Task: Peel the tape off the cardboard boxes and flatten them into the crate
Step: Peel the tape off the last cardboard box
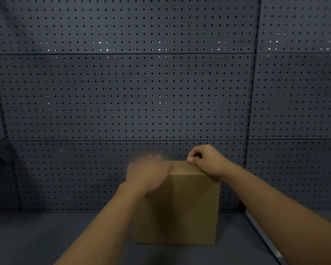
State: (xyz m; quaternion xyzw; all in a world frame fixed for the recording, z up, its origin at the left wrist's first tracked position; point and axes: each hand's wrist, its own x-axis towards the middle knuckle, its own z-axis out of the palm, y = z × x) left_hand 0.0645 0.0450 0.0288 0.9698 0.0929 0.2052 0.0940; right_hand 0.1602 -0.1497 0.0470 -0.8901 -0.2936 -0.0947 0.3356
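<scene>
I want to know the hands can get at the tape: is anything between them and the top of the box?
Nothing visible. Both the blurred left hand and the right hand are already at the top edge of the cardboard box.

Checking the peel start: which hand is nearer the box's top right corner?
Right. The right hand pinches at the cardboard box's top right edge; the blurred left hand lies over its top left.

1. Box [187,207]: plain brown cardboard, closed, set upright on the dark shelf surface, low and centre-right in view.
2. Near face is seen square-on; the top is seen edge-on only.
3. Upper left corner is hidden; tape cannot be made out.
4. Back stands close to the pegboard.
</scene>
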